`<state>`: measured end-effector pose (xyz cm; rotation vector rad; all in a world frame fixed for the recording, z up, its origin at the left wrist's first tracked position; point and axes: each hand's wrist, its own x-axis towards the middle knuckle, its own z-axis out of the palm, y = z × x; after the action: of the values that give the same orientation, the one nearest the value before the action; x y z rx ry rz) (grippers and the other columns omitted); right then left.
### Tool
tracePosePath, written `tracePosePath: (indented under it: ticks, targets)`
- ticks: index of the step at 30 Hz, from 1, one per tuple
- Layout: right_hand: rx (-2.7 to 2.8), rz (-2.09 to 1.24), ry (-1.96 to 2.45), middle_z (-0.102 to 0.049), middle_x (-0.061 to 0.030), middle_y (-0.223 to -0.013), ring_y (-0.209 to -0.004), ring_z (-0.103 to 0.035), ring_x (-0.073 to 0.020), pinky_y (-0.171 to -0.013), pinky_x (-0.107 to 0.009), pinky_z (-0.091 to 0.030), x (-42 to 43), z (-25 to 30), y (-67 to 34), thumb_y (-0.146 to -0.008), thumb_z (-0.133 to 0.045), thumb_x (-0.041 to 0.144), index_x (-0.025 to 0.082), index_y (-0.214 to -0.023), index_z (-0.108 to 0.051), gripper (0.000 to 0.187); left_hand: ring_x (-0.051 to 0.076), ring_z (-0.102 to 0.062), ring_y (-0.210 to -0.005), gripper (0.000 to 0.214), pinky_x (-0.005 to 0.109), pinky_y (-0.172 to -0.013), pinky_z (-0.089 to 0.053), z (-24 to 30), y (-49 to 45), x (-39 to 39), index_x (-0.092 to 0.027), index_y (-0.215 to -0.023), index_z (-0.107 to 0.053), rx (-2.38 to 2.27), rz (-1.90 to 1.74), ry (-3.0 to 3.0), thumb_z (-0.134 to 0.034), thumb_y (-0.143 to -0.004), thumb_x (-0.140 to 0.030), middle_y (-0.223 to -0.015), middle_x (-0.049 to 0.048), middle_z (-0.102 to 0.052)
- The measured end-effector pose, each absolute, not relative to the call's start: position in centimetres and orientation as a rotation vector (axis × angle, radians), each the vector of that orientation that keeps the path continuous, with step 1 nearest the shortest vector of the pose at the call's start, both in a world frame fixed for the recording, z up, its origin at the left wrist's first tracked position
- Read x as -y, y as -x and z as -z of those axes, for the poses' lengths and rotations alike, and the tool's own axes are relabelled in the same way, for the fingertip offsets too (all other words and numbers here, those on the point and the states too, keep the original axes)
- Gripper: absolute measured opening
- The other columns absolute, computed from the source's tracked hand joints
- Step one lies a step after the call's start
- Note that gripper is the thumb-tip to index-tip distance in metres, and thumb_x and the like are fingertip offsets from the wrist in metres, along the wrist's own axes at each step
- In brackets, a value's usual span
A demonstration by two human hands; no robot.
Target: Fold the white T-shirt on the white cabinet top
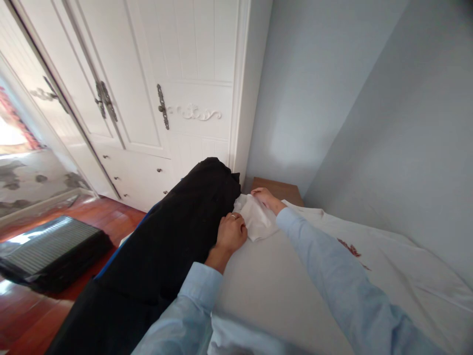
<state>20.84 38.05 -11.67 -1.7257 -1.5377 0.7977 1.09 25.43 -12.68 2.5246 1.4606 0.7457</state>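
A crumpled piece of thin white cloth [258, 220] lies on the pale bed surface [273, 286]. My right hand [266, 198] is closed in a pinch at the cloth's far edge. At its left side my left hand [232, 232], with a ring on one finger, has its fingers curled in on the cloth's edge; the fingertips are partly hidden. Just left of that hand lies a long heap of black fabric [185, 222], with a strip of blue showing along its outer side.
A white wardrobe [199, 59] with dark metal handles stands ahead. A brown wooden piece [280, 189] sits by the grey wall [306, 98]. Left, on the red-brown floor [118, 217], lies a ribbed suitcase [55, 246]. White bedding with a reddish-brown motif [349, 247] spreads right.
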Motion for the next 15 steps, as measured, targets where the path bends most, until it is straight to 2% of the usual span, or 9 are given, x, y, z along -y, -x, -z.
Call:
tracePosePath:
  ticks: [3, 7, 9, 12, 15]
  targets:
    - [1.595, -0.808, 1.727, -0.064, -0.0019, -0.066, -0.064, -0.059, -0.0152, -0.063, -0.026, -0.048, -37.5, 10.8, -21.8, -0.084, -0.069, 0.034, 0.017, -0.08, -0.062, 0.019, 0.025, -0.06, -0.115, 0.029, 0.04, -0.098, -0.046, 13.0, -1.0, -25.4, -0.019, -0.104, -0.07, -1.34, -0.823, -2.509, -0.053, -0.081, -0.013, -0.121, 0.0093, -0.069]
    - [1.697, -0.75, 1.767, -0.068, -0.0053, -0.074, -0.069, -0.064, -0.0177, -0.069, -0.03, -0.051, -35.7, 9.4, -23.6, -0.084, -0.071, 0.031, 0.016, -0.082, -0.064, 0.016, 0.023, -0.06, -0.12, 0.028, 0.04, -0.106, -0.043, 13.1, -1.0, -25.5, -0.019, -0.104, -0.072, -1.191, -0.797, -2.532, -0.05, -0.086, -0.015, -0.128, 0.0093, -0.068]
    - [1.735, -0.658, 1.781, -0.071, -0.009, -0.088, -0.082, -0.066, -0.0217, -0.079, -0.035, -0.052, -33.9, 9.0, -24.1, -0.083, -0.07, 0.024, 0.016, -0.088, -0.066, 0.011, 0.022, -0.062, -0.119, 0.03, 0.038, -0.107, -0.043, 13.1, -1.0, -25.6, -0.018, -0.103, -0.073, -1.168, -0.779, -2.525, -0.048, -0.088, -0.015, -0.124, 0.0099, -0.07]
    - [1.981, -0.509, 1.641, -0.069, -0.0116, -0.116, -0.105, -0.064, -0.0248, -0.097, -0.04, -0.047, -29.6, 9.3, -24.1, -0.079, -0.071, 0.018, 0.018, -0.11, -0.066, 0.032, 0.021, -0.066, -0.112, 0.032, 0.034, -0.104, -0.045, 13.1, -1.0, -25.8, -0.018, -0.102, -0.074, -1.195, -0.776, -2.475, -0.044, -0.09, -0.015, -0.115, 0.0084, -0.074]
    - [2.538, -0.323, 1.216, -0.064, -0.012, -0.129, -0.118, -0.06, -0.0255, -0.104, -0.04, -0.045, -25.1, 10.3, -23.4, -0.078, -0.07, 0.019, 0.02, -0.122, -0.065, 0.044, 0.02, -0.069, -0.107, 0.035, 0.032, -0.1, -0.048, 13.1, -1.1, -26.0, -0.018, -0.108, -0.073, -1.247, -0.764, -2.415, -0.041, -0.092, -0.016, -0.113, 0.008, -0.075]
